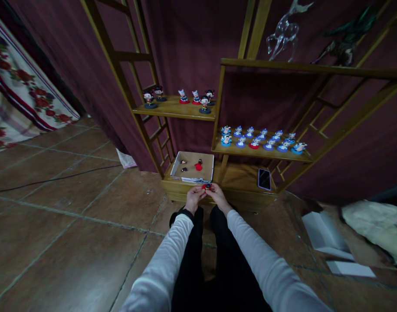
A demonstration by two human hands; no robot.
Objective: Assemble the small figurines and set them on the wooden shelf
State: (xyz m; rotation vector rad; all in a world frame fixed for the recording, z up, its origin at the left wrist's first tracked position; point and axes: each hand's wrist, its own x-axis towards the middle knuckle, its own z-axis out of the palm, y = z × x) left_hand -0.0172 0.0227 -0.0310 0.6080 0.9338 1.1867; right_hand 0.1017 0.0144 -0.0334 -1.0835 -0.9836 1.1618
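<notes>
A small red-and-black figurine (208, 186) is pinched between my left hand (194, 197) and my right hand (218, 196), just in front of the shelf's lowest board. My fingertips cover part of it, so its details are hard to make out. Right behind my hands stands a shallow cardboard box (176, 169). Inside lie a red piece (198, 167) and several small dark figurine parts (184, 169), spread over its brown floor.
Figurines with dark hair (205, 104) and grey-blue ones (183, 96) stand on the upper left shelf. Rows of blue and purple figurines (249, 132) fill the right shelf. A phone (264, 179) lies below them. A clear deer ornament (283, 32) stands high up; white boxes (326, 234) lie on the floor.
</notes>
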